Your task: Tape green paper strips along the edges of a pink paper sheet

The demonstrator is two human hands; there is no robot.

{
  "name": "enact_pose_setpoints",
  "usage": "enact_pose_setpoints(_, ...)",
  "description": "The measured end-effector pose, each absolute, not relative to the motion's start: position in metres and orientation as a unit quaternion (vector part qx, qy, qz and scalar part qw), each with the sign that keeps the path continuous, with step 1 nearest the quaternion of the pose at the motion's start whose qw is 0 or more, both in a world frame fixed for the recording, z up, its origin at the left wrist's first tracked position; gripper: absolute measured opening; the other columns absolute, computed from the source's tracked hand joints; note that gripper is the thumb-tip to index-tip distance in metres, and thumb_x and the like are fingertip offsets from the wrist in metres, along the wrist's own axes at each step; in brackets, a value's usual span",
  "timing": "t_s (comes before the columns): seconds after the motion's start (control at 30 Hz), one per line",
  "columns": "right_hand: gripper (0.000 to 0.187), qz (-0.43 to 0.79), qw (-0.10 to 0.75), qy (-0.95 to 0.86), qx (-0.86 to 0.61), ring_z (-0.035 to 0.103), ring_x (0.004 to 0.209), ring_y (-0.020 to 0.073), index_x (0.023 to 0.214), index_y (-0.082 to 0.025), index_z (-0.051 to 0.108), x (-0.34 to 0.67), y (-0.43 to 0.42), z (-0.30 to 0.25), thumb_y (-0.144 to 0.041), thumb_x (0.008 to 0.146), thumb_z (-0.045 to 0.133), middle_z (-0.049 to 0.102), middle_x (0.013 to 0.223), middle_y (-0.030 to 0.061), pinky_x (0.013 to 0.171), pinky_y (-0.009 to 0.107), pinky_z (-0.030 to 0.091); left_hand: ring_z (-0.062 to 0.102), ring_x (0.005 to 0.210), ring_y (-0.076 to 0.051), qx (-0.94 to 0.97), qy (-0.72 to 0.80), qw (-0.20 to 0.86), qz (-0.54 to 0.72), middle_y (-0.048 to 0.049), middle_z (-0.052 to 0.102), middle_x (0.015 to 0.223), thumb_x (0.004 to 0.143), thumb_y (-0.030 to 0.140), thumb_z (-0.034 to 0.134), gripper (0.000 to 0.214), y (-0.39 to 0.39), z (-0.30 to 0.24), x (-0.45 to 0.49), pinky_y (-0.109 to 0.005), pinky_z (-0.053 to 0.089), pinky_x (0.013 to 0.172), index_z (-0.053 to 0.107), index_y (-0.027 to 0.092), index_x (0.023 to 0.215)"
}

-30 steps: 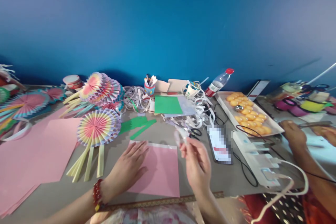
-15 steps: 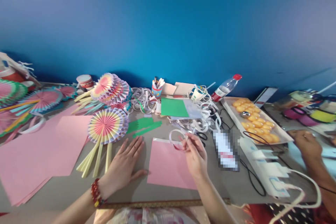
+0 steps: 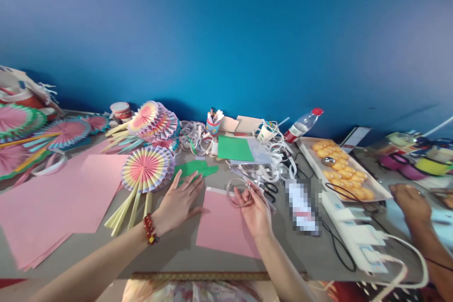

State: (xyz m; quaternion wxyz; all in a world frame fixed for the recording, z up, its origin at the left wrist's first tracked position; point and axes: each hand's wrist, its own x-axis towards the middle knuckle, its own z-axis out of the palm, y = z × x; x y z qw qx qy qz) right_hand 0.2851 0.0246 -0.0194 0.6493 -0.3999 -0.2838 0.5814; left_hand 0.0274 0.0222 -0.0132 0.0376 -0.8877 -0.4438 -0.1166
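Observation:
In my right hand (image 3: 257,212), turned partly palm up with the fingers curled, is a thin pale strip curled into a loop (image 3: 230,193). The hand is over a pink paper sheet (image 3: 224,229), which has a whitish band along its far edge. Left of that sheet, my left hand (image 3: 180,200) lies flat with its fingers spread, and its fingertips reach the green paper pieces (image 3: 203,169). Beside it lies a folded paper fan (image 3: 144,168) with pale yellow sticks. Black-handled scissors (image 3: 271,191) rest just beyond my right hand.
White curled strips (image 3: 288,163) and a green sheet (image 3: 233,148) lie at the back. A bottle (image 3: 302,126), a tray of orange pieces (image 3: 380,192) and a power strip (image 3: 348,236) are to the right. Another person's hand (image 3: 412,205) rests beyond. Pink sheets (image 3: 53,207) cover the left.
My left hand has slid forward and right onto the green pieces. My right hand has turned more palm up, with the loop still in it.

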Motion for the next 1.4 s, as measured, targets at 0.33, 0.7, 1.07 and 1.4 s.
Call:
enact_pose_setpoints(0.33, 0.027, 0.662, 0.592, -0.276, -0.369, 0.048, 0.056, 0.0077, 0.1, -0.027, 0.072, 0.277, 0.032, 0.003, -0.034, 0.075, 0.077, 0.052, 0.064, -0.0082, 0.087, 0.041, 0.053, 0.032, 0.144, -0.03, -0.894, -0.434, 0.021, -0.108, -0.0154, 0.047, 0.149, 0.093, 0.07, 0.038, 0.077, 0.007, -0.009, 0.026, -0.057, -0.002, 0.12, 0.045, 0.014, 0.145)
enact_pose_setpoints(0.7, 0.031, 0.507, 0.469, -0.597, -0.408, 0.058, 0.064, 0.0126, 0.124, -0.024, 0.054, 0.304, 0.02, 0.046, -0.035, 0.095, 0.059, 0.067, 0.076, 0.0003, 0.059, 0.025, 0.048, 0.065, 0.097, -0.021, -0.816, -0.529, 0.003, -0.232, -0.0084, 0.068, 0.105, 0.101, 0.017, 0.034, 0.032, 0.035, 0.018, 0.001, -0.033, 0.052, 0.088, 0.065, 0.019, 0.113)
enact_pose_setpoints(1.07, 0.033, 0.276, 0.418, -0.758, -0.418, 0.071, 0.085, 0.018, 0.131, -0.026, 0.049, 0.276, 0.02, 0.047, -0.026, 0.098, 0.052, 0.073, 0.094, 0.0038, 0.079, 0.032, 0.056, 0.058, 0.108, -0.023, -0.817, -0.496, 0.007, -0.293, -0.005, 0.069, 0.107, 0.098, 0.018, 0.046, 0.025, 0.048, 0.069, 0.041, -0.053, 0.033, 0.111, 0.067, 0.025, 0.109)
enact_pose_setpoints(1.4, 0.048, 0.121, 0.419, -0.816, -0.38, 0.071, 0.083, 0.0196, 0.138, -0.024, 0.044, 0.263, 0.025, 0.041, -0.013, 0.093, 0.057, 0.074, 0.092, 0.0029, 0.08, 0.033, 0.055, 0.065, 0.086, -0.019, -0.815, -0.511, -0.013, -0.274, -0.0032, 0.069, 0.088, 0.099, 0.027, 0.048, 0.021, 0.05, 0.059, 0.029, -0.041, 0.046, 0.098, 0.068, 0.022, 0.095)
